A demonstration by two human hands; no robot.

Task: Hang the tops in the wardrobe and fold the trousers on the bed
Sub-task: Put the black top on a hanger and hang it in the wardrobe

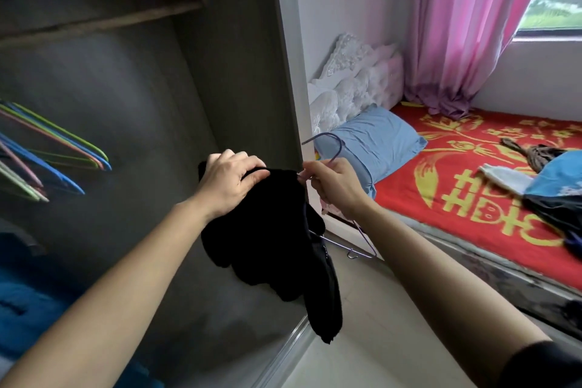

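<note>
A black top (267,239) hangs limp in front of the open wardrobe (220,72). My left hand (228,187) grips its upper edge. My right hand (333,189) holds a purple wire hanger (333,143) just below its hook; the hanger's lower bar (362,249) sticks out beneath the black cloth. The wardrobe's wooden rail (104,22) runs across the top left, bare in this stretch. On the bed (472,198) at the right lie several other clothes (541,179) in blue, white and dark cloth.
Several coloured hangers (53,151) jut from the left inside the wardrobe, with blue cloth (25,309) below them. A blue pillow (374,142) and white headboard (356,79) sit beside the wardrobe's side panel. Pink curtains (466,25) hang by the window.
</note>
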